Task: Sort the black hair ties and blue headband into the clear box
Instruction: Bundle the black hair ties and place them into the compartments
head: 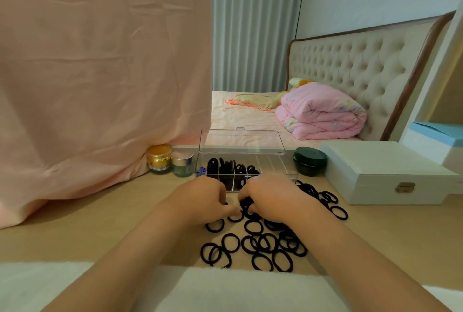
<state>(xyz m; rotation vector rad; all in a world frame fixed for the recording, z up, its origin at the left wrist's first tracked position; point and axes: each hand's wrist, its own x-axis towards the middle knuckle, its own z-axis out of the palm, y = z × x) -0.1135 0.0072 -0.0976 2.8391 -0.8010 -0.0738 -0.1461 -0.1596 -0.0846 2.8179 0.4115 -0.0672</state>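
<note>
Several black hair ties (260, 244) lie scattered on the wooden table in front of me. The clear box (278, 161) stands behind them with its lid raised; its left compartments hold black ties. A small blue item, likely the blue headband (200, 171), lies just left of the box. My left hand (203, 201) and my right hand (270, 199) sit close together in front of the box, fingers curled down into the pile. Both pinch black ties between them; the fingertips are partly hidden.
A gold jar (159, 159) and a silver-lidded jar (183, 163) stand left of the box, a dark green jar (310, 161) to its right. A white latched case (385, 176) fills the right side. Pink cloth (100, 86) hangs at left. A white towel (225, 286) lies at the near edge.
</note>
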